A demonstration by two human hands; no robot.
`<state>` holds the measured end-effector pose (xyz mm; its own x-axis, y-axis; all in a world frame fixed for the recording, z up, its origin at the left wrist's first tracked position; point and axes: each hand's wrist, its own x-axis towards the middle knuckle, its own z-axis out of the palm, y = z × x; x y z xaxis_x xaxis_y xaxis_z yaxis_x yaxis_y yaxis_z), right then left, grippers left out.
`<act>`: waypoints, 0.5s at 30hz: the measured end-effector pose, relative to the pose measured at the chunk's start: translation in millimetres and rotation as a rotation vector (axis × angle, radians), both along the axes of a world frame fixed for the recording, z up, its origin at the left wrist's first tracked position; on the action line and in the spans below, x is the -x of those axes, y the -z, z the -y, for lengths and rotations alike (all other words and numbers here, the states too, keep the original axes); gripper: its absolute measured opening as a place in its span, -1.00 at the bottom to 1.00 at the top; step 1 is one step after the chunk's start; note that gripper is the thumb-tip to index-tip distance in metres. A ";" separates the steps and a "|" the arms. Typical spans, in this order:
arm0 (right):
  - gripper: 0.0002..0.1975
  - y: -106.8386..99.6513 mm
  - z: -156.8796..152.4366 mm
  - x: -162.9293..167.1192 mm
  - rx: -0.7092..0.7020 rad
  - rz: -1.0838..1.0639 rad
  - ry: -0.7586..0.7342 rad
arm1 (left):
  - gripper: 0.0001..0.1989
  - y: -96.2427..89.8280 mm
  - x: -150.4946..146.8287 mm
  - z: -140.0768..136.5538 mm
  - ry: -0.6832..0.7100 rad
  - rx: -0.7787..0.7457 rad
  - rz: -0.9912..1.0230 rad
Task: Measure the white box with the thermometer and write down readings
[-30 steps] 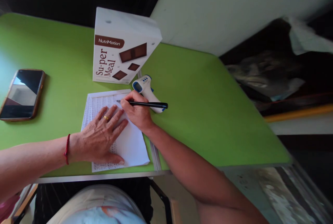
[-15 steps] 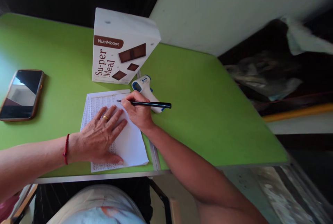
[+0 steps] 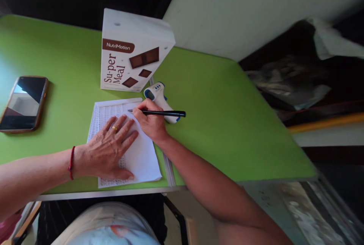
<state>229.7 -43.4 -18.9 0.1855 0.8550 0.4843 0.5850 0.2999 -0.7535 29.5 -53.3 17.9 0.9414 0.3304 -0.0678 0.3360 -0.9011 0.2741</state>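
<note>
A writing pad (image 3: 142, 157) lies near the table's front edge, its left part covered with rows of small handwriting and its right part blank. My left hand (image 3: 110, 150) rests flat on the pad, fingers spread, hiding some of the writing. Between the fingers of my right hand (image 3: 150, 121) is a black pen (image 3: 170, 113), its tip at the upper part of the page. Just behind my right hand lies a white and blue infrared thermometer (image 3: 155, 92), partly covered by the hand and pen.
A white NutriMotion box (image 3: 136, 47) stands upright behind the pad. To the far left lies a phone (image 3: 24, 102) in a brown case. The green table (image 3: 222, 123) has a metal seam beside the pad. A pale wall (image 3: 233, 10) rises behind.
The pen's rear end has shifted very slightly left and up, while its tip stays at about the same spot. My left hand remains in place on the pad.
</note>
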 end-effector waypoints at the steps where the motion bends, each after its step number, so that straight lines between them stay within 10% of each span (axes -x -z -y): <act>1: -0.82 -0.1 0.0 0.0 -0.001 0.005 0.006 | 0.14 0.4 0.1 -0.1 0.000 -0.004 0.003; 15: -0.82 0.1 -0.1 -0.4 -0.003 0.009 -0.006 | 0.14 1.7 -0.1 -0.1 0.001 -0.019 -0.001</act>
<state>230.1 -43.3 -19.0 0.1761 0.8549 0.4881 0.5898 0.3053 -0.7476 29.6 -53.2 16.1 0.9417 0.3306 -0.0626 0.3353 -0.9066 0.2562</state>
